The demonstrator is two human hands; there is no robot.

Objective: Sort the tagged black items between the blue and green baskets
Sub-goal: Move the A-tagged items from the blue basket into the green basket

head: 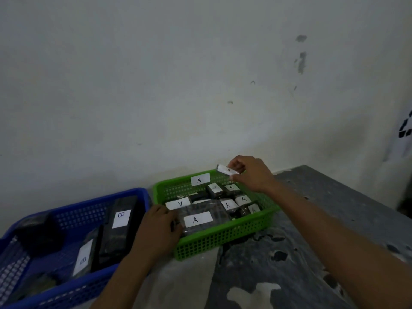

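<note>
Tagged item [227, 170] blurred, blue basket [78, 216] cut off

B-tagged basket [73, 295] sits left of A-tagged basket [223, 239].

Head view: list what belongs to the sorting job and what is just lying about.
Job: green basket, blue basket, A-tagged items, B-tagged items, small tagged item pinched by the right hand, left hand at the green basket's corner.
Lying about: stained table, wall, black-marked sheet at right.
</note>
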